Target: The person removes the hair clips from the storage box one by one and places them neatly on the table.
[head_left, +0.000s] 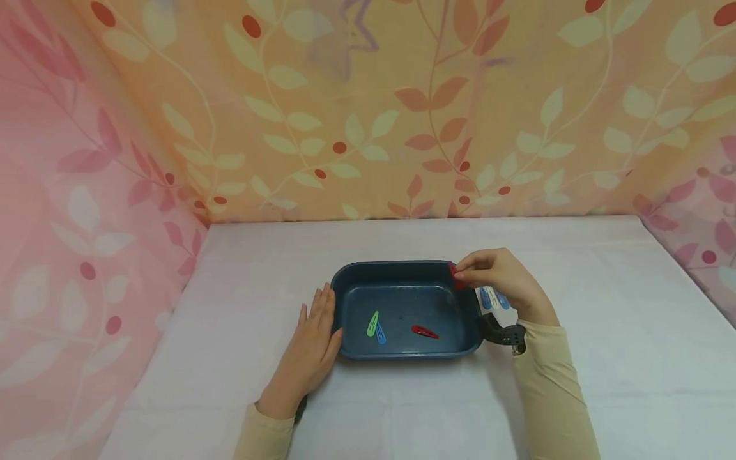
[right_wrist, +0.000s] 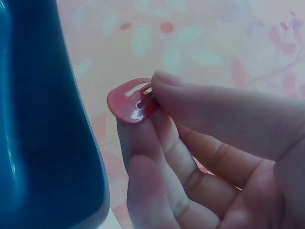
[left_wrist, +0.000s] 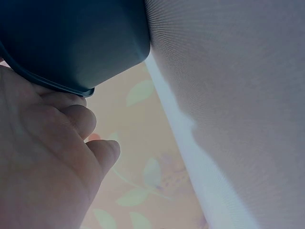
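Observation:
A dark blue rectangular basin stands on the white-covered table. My left hand rests along its left side, fingers extended; the left wrist view has them under the basin's rim. Over the basin's right far corner, my right hand pinches a red snap hair clip between thumb and fingers. Inside the basin lie a green hair clip, a blue hair clip touching it, and another red hair clip apart to the right.
Just right of the basin, partly behind my right hand, blue hair clips lie on the white cloth. A dark strap circles my right wrist. Leaf-patterned curtains hang behind the table and at both sides.

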Demonstrator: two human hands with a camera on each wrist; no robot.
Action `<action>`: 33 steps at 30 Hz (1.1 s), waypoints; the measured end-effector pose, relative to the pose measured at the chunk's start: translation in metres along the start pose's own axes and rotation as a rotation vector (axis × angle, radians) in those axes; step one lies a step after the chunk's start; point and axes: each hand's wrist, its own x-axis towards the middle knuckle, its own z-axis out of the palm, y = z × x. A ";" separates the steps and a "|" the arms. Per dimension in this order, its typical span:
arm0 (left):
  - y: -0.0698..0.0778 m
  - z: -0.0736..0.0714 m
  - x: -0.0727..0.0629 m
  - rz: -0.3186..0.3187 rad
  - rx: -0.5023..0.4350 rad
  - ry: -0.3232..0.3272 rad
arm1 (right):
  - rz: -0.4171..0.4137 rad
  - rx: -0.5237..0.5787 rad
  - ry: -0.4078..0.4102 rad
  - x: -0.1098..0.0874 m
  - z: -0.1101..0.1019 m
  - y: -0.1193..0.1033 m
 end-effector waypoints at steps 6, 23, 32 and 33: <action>0.000 0.000 0.000 0.004 0.004 -0.001 | 0.000 -0.002 0.014 -0.001 -0.007 0.005; -0.002 0.001 0.000 0.007 0.001 -0.008 | 0.026 0.030 0.065 -0.007 -0.026 0.014; -0.002 0.001 0.000 0.008 0.000 -0.006 | 0.020 0.047 0.102 -0.010 -0.034 0.021; -0.002 0.001 0.000 0.009 0.000 -0.004 | 0.016 0.044 0.110 -0.011 -0.036 0.022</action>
